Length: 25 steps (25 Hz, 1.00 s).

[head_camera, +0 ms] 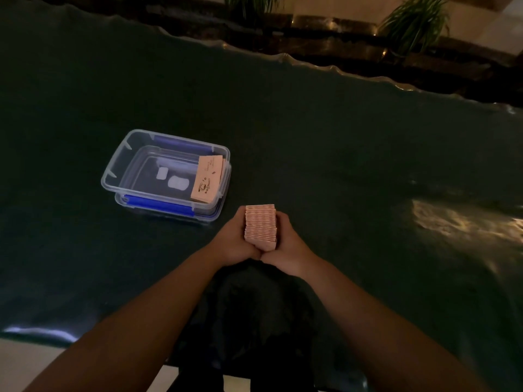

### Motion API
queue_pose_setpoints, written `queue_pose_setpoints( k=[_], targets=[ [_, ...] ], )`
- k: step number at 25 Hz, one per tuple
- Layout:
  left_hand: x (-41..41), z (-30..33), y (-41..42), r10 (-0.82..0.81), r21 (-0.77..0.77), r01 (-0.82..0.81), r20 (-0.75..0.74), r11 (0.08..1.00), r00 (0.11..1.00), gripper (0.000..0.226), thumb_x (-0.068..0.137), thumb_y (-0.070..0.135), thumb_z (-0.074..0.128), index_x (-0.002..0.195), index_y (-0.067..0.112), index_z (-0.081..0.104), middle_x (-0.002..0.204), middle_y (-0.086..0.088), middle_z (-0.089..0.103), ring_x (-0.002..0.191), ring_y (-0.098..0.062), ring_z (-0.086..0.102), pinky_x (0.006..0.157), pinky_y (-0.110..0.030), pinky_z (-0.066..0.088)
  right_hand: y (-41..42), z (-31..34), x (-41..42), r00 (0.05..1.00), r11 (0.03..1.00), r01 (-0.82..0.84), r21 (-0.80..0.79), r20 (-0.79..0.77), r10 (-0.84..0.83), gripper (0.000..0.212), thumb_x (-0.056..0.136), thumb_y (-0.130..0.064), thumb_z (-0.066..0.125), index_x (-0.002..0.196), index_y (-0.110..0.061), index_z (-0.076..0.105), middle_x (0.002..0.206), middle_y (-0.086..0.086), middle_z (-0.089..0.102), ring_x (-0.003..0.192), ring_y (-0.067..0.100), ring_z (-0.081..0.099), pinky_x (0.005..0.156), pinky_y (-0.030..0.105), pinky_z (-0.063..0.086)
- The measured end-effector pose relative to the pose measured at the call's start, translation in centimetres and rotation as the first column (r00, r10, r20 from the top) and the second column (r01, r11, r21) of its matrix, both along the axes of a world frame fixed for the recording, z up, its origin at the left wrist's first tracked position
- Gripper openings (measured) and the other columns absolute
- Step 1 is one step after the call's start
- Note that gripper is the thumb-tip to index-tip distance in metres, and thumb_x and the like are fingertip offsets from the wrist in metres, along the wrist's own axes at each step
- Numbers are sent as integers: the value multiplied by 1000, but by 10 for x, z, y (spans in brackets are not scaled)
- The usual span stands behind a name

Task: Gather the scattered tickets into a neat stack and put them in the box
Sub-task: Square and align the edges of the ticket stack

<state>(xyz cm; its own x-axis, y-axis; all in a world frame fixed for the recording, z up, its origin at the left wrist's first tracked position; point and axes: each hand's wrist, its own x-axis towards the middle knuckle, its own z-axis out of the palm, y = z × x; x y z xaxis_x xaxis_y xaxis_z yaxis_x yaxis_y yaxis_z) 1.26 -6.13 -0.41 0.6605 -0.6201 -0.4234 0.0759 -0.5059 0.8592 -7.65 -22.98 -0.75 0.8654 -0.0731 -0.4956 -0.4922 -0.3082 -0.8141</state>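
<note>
A thick stack of pink tickets stands on edge on the dark table, pressed between both hands. My left hand grips its left side and my right hand grips its right side, thumbs meeting at the near end. To the left stands a clear plastic box with blue clips, lid off. Inside it, along the right wall, lies another pile of pink tickets with a printed cup logo on top.
The dark green table stretches wide to the right and far side, with a wavy far edge. Potted plants stand behind it. The near table edge runs at the lower left.
</note>
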Motion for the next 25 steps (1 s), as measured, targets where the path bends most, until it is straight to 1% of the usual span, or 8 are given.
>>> queue_pose_setpoints(
  k=[3,5,8,11,13,15,19,25],
  targets=[
    [0,4,1,19,-34,-22,-81,999,997,105,58,10,93,142,42,37,129,15,59,117,1,56,90,-24,45,-3,0,-9,997,994,76,74,-26,-74,110,67,-19,95,155,-33,31,141,-10,53,115,-6,60,84,14,52],
    [0,7,0,53,-62,-65,-172,996,984,107,56,8,89,145,37,39,134,9,60,125,-9,56,100,-37,49,-6,1,-16,991,984,126,126,-54,-120,112,65,-29,95,156,-33,30,141,-13,53,112,-10,57,81,10,50],
    [0,12,-5,99,-81,-129,-302,988,948,104,55,4,84,149,25,44,133,-3,66,127,-23,59,108,-52,48,-7,-2,-26,965,938,260,231,-91,-245,109,77,-15,88,162,-30,20,150,-3,49,122,3,57,90,20,56],
    [-3,10,-10,77,-177,-168,-430,970,899,86,56,2,80,137,19,58,123,-8,75,120,-27,67,100,-48,55,-4,-2,-32,932,885,362,292,-97,-349,116,71,-15,91,162,-35,21,149,0,50,132,18,56,108,42,53],
    [-6,10,-13,29,-235,-161,-482,959,876,76,63,-6,76,134,15,61,120,-8,76,120,-28,68,94,-42,59,-6,-3,-34,938,903,343,261,-49,-342,112,65,-14,95,155,-35,31,144,-4,54,127,13,59,97,33,59],
    [-7,6,-13,4,-246,-129,-451,961,892,79,65,-7,79,138,14,57,126,-11,73,122,-29,67,100,-47,56,-12,-4,-35,943,917,328,229,-18,-333,105,60,-13,98,145,-36,39,138,-4,58,118,11,66,85,26,62],
    [-1,0,-4,88,-169,-159,-367,973,926,110,56,8,94,145,37,37,137,-4,62,124,-22,63,102,-47,55,-29,2,-36,950,943,303,138,36,-310,105,48,-22,99,136,-40,45,131,-7,64,116,9,68,92,39,63],
    [7,-9,2,-88,147,84,20,986,996,97,51,36,96,128,53,40,132,17,53,128,-9,50,111,-43,44,-45,4,-42,992,973,112,-202,80,-97,105,62,-17,91,145,-43,33,129,-12,63,114,7,67,91,36,61]
  ],
)
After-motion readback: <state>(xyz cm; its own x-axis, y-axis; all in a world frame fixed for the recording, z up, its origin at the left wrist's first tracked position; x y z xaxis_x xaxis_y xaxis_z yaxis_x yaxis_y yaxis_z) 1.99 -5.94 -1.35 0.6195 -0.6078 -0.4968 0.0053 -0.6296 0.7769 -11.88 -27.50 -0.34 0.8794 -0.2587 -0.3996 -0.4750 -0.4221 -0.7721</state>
